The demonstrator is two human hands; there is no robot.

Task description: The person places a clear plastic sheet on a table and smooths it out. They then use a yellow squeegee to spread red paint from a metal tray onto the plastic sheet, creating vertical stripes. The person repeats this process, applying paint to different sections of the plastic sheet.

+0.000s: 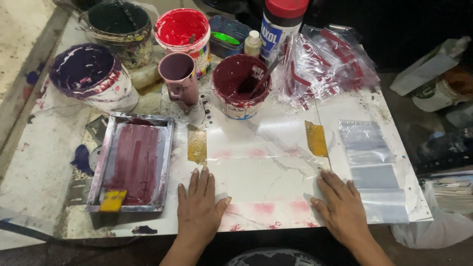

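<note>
My left hand (199, 207) lies flat, fingers apart, on a clear plastic sheet (266, 175) spread over the white marble-patterned board (345, 111). My right hand (340, 207) presses flat on the sheet's right edge. Two yellowish tape pieces hold the sheet's upper corners: the left tape (197, 145) and the right tape (316, 138). Pink paint smudges show under the sheet. Neither hand holds anything.
A metal-framed printing screen (134, 162) with maroon ink and a yellow-handled squeegee (112, 200) lies to the left. Paint tubs stand behind: purple (88, 74), red (183, 30), maroon with a stick (240, 83), dark green (118, 22). Clear bags are piled at back right (327, 61) and stacked at right (374, 167).
</note>
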